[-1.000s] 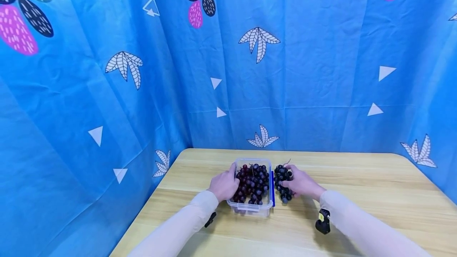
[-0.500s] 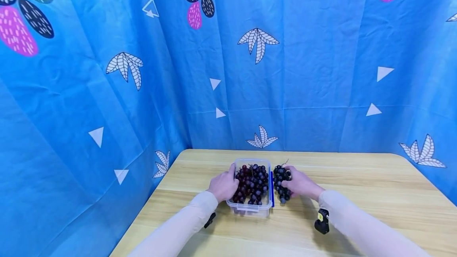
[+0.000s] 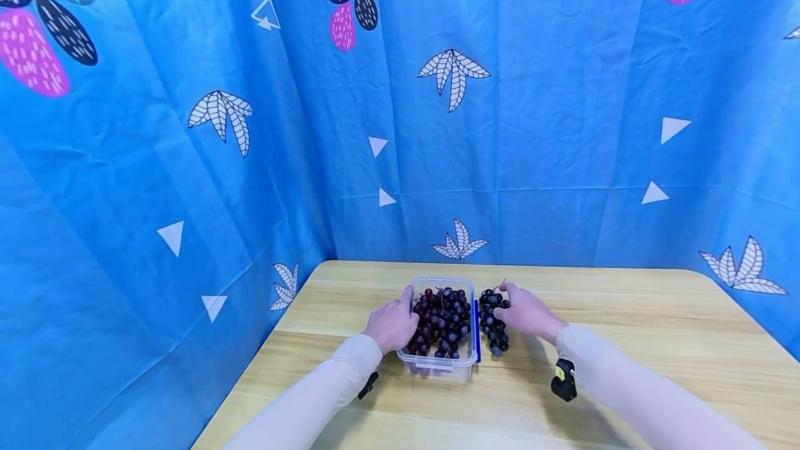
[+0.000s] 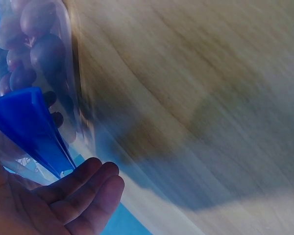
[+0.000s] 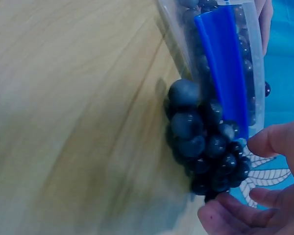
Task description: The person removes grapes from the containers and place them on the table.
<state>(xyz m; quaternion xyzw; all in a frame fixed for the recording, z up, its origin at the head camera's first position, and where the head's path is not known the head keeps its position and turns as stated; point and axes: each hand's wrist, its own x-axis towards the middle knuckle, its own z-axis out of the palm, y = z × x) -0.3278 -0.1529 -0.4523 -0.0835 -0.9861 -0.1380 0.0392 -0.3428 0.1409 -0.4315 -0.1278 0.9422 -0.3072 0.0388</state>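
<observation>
The left hand (image 3: 392, 325) held the left rim of the clear container (image 3: 453, 371), best kept steady. Right of that grip, inside, lay dark grapes (image 3: 440, 321); then a blue flap (image 5: 224, 63), liable to snag, beside the grape bunch (image 5: 215, 146). Just past it, the right hand (image 3: 530, 314) had thumb and fingers parted, without firm hold; light handling seemed wise.

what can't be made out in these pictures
Head: most of the floor of the container, hidden by grapes inside.
Left wrist: part of the container's wall, hidden by the blue flap.
Right wrist: the rest of the right hand, cut off by the right edge.
</observation>
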